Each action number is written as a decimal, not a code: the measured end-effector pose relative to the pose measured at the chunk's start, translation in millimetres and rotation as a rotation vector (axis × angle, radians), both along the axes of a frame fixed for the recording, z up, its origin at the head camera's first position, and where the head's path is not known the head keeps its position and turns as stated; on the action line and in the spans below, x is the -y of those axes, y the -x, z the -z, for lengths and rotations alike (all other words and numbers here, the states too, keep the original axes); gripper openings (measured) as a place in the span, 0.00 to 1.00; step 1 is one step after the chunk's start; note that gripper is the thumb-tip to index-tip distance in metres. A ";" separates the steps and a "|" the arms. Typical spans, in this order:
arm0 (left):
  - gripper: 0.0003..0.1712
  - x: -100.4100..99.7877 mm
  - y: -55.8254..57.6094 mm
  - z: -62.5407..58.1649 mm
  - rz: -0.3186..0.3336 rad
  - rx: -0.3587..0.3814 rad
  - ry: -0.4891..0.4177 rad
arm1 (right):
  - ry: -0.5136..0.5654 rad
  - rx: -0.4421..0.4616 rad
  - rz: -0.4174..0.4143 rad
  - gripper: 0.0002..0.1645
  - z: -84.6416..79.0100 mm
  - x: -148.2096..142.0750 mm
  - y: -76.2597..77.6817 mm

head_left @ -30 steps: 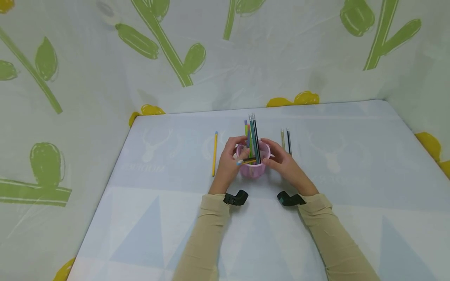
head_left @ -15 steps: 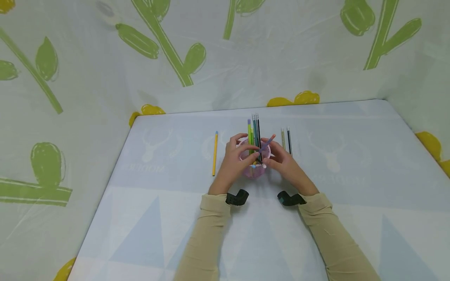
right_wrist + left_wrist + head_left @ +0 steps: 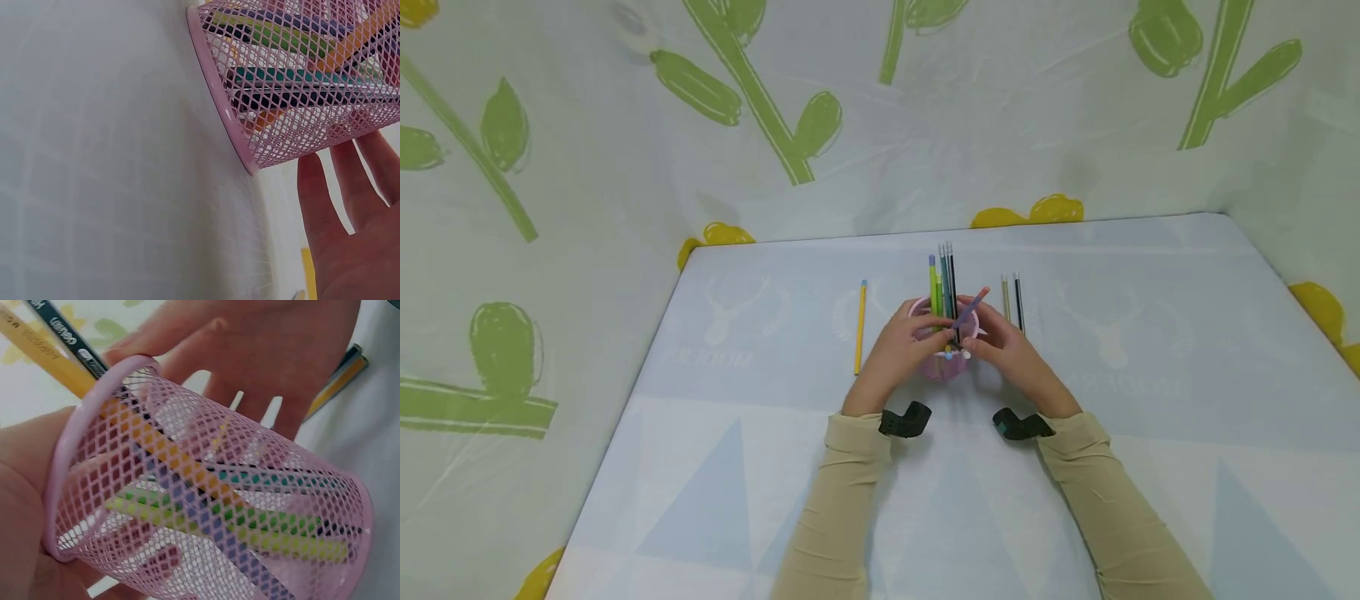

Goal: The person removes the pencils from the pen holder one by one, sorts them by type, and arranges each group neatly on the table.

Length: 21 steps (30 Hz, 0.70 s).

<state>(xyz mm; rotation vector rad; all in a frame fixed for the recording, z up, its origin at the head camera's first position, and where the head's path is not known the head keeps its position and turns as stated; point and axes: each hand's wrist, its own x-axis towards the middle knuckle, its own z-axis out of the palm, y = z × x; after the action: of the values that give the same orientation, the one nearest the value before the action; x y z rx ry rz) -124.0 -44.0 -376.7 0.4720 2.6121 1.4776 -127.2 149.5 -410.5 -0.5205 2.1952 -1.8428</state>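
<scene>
A pink mesh pencil cup (image 3: 944, 368) stands on the table between both hands, with several pencils in it. The left hand (image 3: 891, 354) reaches over the rim from the left; its thumb and index finger pinch a purple pencil (image 3: 972, 305) that leans right. From the right, the right hand (image 3: 1013, 354) holds the cup, thumb near the front rim and fingers along the mesh side. A yellow pencil (image 3: 44, 353) and a black printed pencil (image 3: 69, 337) tilt out over the rim in the left wrist view. Green pencils (image 3: 933, 283) and dark pencils (image 3: 952, 271) rise at the back.
Left of the cup a yellow pencil (image 3: 860, 329) with a blue end lies on the table (image 3: 700, 467). A gold pencil (image 3: 1005, 292) and a black pencil (image 3: 1018, 302) lie right of it. A leaf-patterned wall covering (image 3: 910, 150) rises behind the table.
The left fingers have moved right over the cup. The purple pencil has swung from upright to leaning right, and the yellow and black pencil ends at the front rim have shifted right.
</scene>
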 end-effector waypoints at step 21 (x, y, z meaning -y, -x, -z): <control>0.15 -4.1 0.9 20.5 -0.047 0.003 -0.385 | -0.017 -0.010 0.001 0.32 -28.1 5.7 -14.3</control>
<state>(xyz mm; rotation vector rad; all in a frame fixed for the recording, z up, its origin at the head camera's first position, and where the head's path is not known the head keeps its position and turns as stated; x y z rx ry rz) -125.0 -39.9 -397.2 0.4412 2.3492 2.0035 -112.8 143.8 -382.4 -0.5267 2.2154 -1.8243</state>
